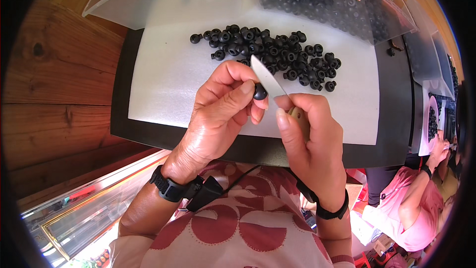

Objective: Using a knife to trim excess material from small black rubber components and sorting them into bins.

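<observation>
Between the thumb and fingers of my left hand (218, 106) is a small round black part with a short neck (260, 92). My right hand (315, 139) grips a small knife (267, 78) by its tan handle, its blade slanting up and to the left just beside the black part. Whether the edge touches the part I cannot tell. Just beyond my hands, a loose heap of the same black parts (277, 52) lies on a white sheet (163, 79), some showing a hole.
A clear bin (317, 5) full of black parts stands at the far right, with a clear bin (173, 0) at the far left. A dark table edge (386, 144) frames the sheet. At the right, another person in pink (416, 208) works beside a pink tray (432, 119).
</observation>
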`<state>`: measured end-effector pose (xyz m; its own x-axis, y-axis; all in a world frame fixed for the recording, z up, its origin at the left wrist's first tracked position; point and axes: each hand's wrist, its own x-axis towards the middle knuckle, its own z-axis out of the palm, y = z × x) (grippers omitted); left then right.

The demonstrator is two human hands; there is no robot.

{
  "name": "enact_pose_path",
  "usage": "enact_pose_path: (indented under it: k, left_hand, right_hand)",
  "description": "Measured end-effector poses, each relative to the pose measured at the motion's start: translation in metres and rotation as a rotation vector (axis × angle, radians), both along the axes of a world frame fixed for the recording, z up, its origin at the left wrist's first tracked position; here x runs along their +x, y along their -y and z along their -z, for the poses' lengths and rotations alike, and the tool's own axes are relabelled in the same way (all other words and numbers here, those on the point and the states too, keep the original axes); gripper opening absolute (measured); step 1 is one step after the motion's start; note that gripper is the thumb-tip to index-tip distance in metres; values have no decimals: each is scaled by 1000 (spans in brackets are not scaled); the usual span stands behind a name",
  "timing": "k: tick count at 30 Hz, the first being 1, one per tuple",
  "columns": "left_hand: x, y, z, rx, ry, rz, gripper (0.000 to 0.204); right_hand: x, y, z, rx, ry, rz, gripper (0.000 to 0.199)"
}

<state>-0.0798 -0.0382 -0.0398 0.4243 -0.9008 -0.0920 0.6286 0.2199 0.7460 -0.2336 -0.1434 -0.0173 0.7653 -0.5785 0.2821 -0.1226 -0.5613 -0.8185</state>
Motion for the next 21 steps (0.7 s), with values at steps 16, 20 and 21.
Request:
enact_pose_path:
  k: [16, 20, 21]
  left_hand:
    - [-5, 4, -8, 19, -8, 146, 15]
    - [-3, 3, -8, 13, -84, 175, 15]
    - [-4, 3, -8, 8, -92, 181, 15]
  right_hand:
    - [12, 9, -6, 712, 174, -97, 21]
    - [10, 11, -14, 829, 148, -96, 20]
    - [9, 12, -13, 817, 148, -97, 20]
